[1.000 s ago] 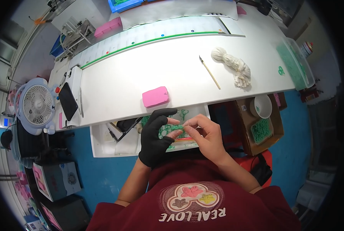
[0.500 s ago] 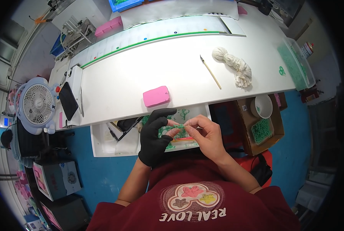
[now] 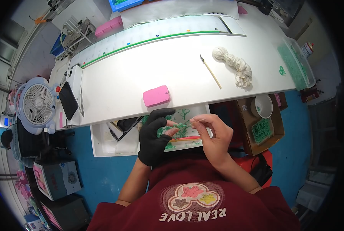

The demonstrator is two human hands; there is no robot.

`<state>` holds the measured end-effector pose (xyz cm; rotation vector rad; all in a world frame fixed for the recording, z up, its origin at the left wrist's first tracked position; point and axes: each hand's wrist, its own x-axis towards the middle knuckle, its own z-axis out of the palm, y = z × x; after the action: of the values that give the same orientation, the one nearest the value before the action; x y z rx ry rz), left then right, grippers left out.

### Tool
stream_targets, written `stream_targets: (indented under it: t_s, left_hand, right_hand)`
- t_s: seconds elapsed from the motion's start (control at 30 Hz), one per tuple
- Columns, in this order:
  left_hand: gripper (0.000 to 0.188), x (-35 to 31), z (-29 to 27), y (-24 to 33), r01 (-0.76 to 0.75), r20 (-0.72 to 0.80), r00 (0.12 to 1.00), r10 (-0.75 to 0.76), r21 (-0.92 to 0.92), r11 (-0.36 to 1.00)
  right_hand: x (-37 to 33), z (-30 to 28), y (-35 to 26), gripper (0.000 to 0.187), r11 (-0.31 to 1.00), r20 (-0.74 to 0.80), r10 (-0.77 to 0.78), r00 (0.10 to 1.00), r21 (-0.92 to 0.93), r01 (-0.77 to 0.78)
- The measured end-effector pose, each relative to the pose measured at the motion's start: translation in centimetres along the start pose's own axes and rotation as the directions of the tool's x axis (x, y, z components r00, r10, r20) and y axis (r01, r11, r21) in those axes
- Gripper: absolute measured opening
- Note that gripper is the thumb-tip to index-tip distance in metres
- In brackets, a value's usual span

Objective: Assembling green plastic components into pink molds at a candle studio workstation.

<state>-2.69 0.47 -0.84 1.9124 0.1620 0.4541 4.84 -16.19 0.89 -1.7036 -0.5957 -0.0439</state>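
Observation:
Over an open white drawer (image 3: 99,141), my two hands meet close together in front of my body. My left hand (image 3: 155,134) wears a black glove with thumb and forefinger tips bare, and pinches a small green openwork piece (image 3: 180,126). My right hand (image 3: 215,135) is bare, its thumb and fingers pinched together just right of that piece. Whatever lies between the right fingertips is too small to make out. Below the hands, green bits and an orange-red stick-like tool (image 3: 185,139) lie in the drawer.
On the white table (image 3: 122,84) are a pink block (image 3: 156,96), a brush (image 3: 210,72), a twisted cloth (image 3: 233,67) and a bin of green pieces (image 3: 295,63). A fan (image 3: 37,101) and dark tablet (image 3: 68,98) stand left. A cardboard box (image 3: 249,133) sits right, below table height.
My right hand has drawn slightly right, away from the green piece, and turned a little. My left hand has barely moved. Coloured dots on the strip behind the table have shifted left.

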Motion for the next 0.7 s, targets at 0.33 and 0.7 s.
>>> stream_targets:
  t_s: [0.33, 0.7]
  left_hand:
    - [0.017, 0.0, 0.2, 0.3, -0.016, 0.009, 1.0, 0.016, -0.028, 0.999]
    - [0.018, -0.1, 0.2, 0.0, -0.023, 0.025, 0.999, 0.024, -0.031, 0.999]
  right_hand:
    - [0.2, 0.4, -1.2, 0.022, 0.958, 0.041, -0.287, 0.957, -0.011, 0.288]
    - [0.2, 0.6, -1.1, 0.023, 0.948, 0.053, -0.314, 0.948, -0.029, 0.316]
